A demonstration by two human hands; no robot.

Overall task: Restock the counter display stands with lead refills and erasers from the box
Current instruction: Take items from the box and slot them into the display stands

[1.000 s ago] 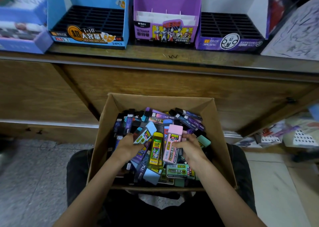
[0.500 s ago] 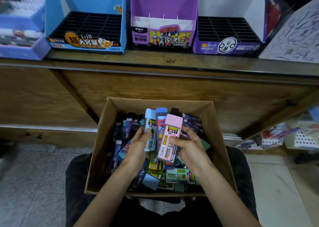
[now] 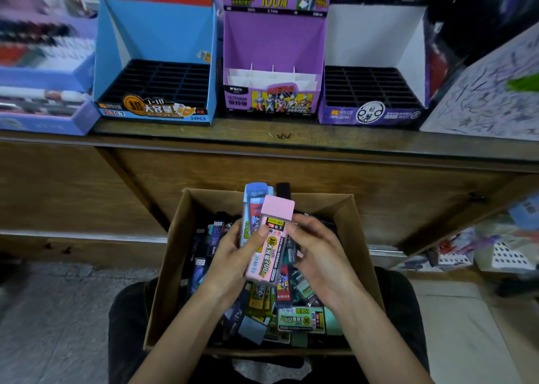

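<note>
Above, 3 display stands (image 3: 157,91) on wooden counter (image 3: 291,140).

Pink refill case (image 3: 269,246), yellow-black label; blue stand (image 3: 157,62); purple stand (image 3: 274,48); brown box (image 3: 166,267).

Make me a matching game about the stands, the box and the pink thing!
Things: 1 blue cardboard display stand; 2 purple cardboard display stand; 3 pink plastic lead refill case; 4 brown cardboard box.
States: A in the grip of left hand and right hand; B white dividers; C empty black slots; D full of mixed packs.
Pairs: 1-C, 2-B, 3-A, 4-D.
</note>
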